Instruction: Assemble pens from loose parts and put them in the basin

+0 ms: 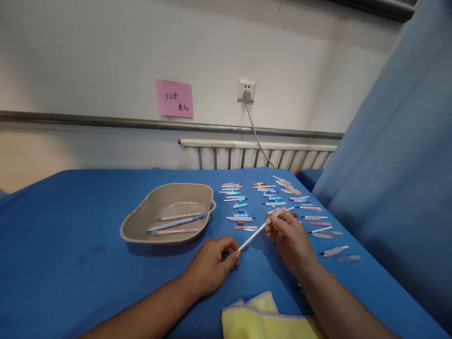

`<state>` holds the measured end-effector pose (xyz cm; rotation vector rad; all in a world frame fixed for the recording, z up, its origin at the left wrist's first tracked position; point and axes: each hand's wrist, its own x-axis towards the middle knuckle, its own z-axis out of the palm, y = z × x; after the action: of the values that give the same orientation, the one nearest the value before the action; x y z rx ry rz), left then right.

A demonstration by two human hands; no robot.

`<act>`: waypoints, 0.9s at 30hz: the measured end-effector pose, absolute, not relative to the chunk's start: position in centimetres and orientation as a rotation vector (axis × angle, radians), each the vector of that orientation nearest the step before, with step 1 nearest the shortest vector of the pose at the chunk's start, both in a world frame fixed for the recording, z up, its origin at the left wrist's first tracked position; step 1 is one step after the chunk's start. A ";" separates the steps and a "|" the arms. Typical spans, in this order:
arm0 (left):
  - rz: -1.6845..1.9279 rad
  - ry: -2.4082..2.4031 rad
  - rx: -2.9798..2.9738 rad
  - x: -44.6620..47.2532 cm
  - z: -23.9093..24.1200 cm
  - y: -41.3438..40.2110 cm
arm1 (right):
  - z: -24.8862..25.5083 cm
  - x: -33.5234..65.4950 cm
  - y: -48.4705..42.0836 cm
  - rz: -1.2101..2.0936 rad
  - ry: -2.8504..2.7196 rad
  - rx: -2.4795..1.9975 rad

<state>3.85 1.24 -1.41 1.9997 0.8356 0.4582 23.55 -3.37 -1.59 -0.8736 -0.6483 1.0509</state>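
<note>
My left hand (215, 266) pinches the lower end of a slim white pen refill (252, 238) above the blue cloth. My right hand (287, 240) is closed around the other end, where a pale, see-through pen part (276, 213) shows between the fingertips. How far the refill sits inside that part I cannot tell. Behind my hands, disassembled pen parts (240, 219) lie in columns: barrels, white refills and small coloured pieces. More barrels and refills (321, 235) are spread to the right of my right hand.
A beige basin (129, 231) at left holds a blue pen (176, 222) and two pinkish pens (180, 231). A yellow cloth (254, 322) lies at the front edge. Against the wall are a radiator (226, 143) and a plugged socket (246, 91); a blue curtain (395, 141) hangs at right.
</note>
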 end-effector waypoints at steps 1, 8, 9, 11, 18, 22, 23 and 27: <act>0.462 0.836 1.996 3.9 -1.4 1.2 | -1.7 23.6 -3.3 1.035 -0.666 -0.885; 0.547 0.847 1.769 4.4 -1.3 0.9 | -1.9 22.3 -3.6 1.024 -0.824 -0.975; 0.572 0.843 1.729 4.5 -1.4 0.9 | -1.9 22.0 -3.7 1.034 -0.860 -0.981; 0.639 0.832 1.675 4.6 -1.5 1.0 | -1.7 21.6 -3.9 1.044 -0.905 -1.000; 0.912 0.906 1.655 4.4 -1.4 0.9 | -1.6 21.1 -4.4 1.169 -0.942 -1.053; 0.943 0.907 1.640 4.3 -1.2 0.6 | -2.2 20.9 -4.6 1.223 -0.954 -1.041; 0.940 0.904 1.641 4.3 -1.2 0.5 | -2.3 21.0 -4.6 1.233 -0.956 -1.033; 0.911 0.852 1.640 4.1 -1.3 0.4 | -2.8 21.2 -4.6 1.259 -0.951 -1.007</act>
<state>4.13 0.36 -1.26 1.6401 0.8523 0.9113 21.16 -4.61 -2.76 -1.0072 -0.9506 1.2588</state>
